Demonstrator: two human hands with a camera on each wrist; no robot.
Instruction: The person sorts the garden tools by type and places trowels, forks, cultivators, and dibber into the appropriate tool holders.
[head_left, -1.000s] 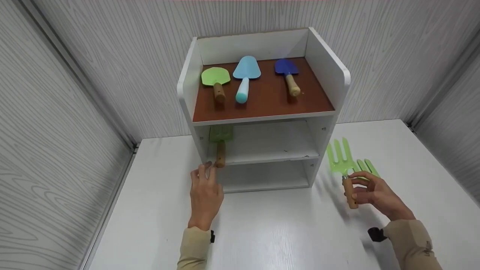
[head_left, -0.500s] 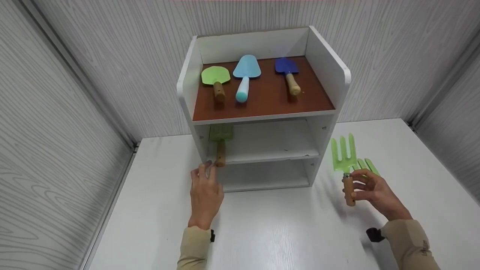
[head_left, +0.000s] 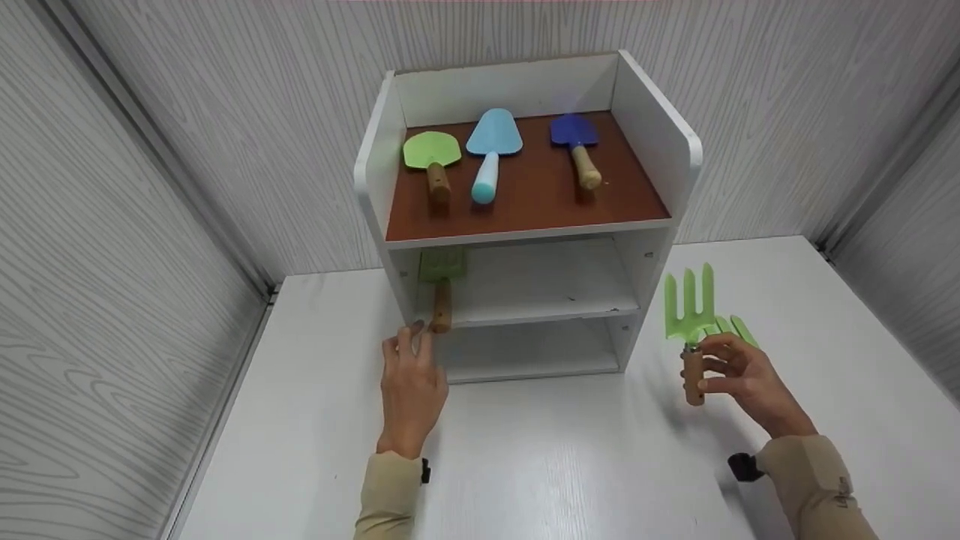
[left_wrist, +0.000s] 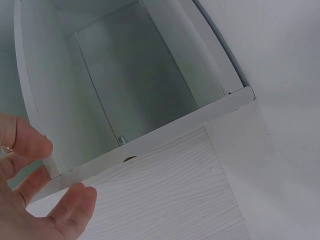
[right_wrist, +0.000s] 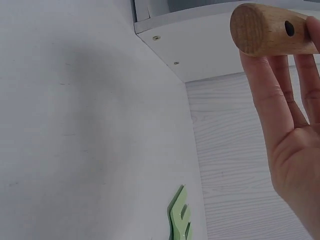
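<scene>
My right hand (head_left: 742, 382) holds a green three-tined hand fork (head_left: 688, 322) by its wooden handle (right_wrist: 272, 30), tines up, to the right of the white shelf unit (head_left: 646, 292). A second green fork (head_left: 739, 330) lies on the table behind that hand, partly hidden by it. At the unit's front left, my left hand (head_left: 409, 394) grips the edge of the side panel, fingers on both sides of it in the left wrist view. Just beside those fingertips, on the middle shelf, lies a green hand tool with slotted blade (head_left: 442, 266) and wooden handle.
On the brown top shelf (head_left: 525, 206) lie a green trowel (head_left: 431, 154), a light blue trowel (head_left: 493, 139) and a dark blue trowel (head_left: 575, 133). Grey wood-grain walls (head_left: 150, 150) enclose the white table (head_left: 540, 457) at the back and sides.
My right hand has moved slightly up and left with the fork, whose tines have swung more upright. The left hand has stayed in place.
</scene>
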